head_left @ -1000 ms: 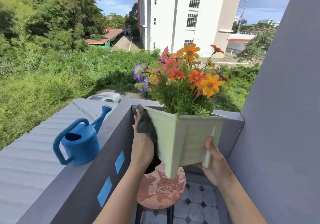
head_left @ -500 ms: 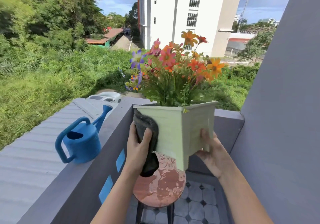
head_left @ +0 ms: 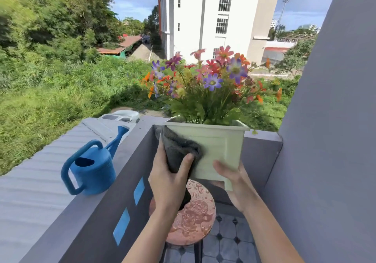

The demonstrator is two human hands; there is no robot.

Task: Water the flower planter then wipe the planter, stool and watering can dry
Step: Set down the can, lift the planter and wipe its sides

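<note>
A pale green square planter [head_left: 218, 146] full of colourful flowers [head_left: 209, 81] is held in the air above a round pink stool [head_left: 195, 220]. My right hand [head_left: 234, 183] grips its lower right corner from beneath. My left hand [head_left: 169, 181] presses a dark grey cloth [head_left: 177, 151] against the planter's left front face. The stool's top glistens with water drops. A blue watering can [head_left: 91, 167] stands on the balcony wall to the left, spout pointing away.
The grey balcony wall [head_left: 105, 207] runs diagonally on the left, with blue inset tiles. A tall grey wall [head_left: 329, 140] closes the right side. Patterned floor tiles [head_left: 227, 242] lie below the stool. Beyond the ledge are a corrugated roof, greenery and a white building.
The planter has turned in my hands, showing a flat face instead of a corner. The cloth has moved from the left side onto the front face. My right hand has shifted under the base.
</note>
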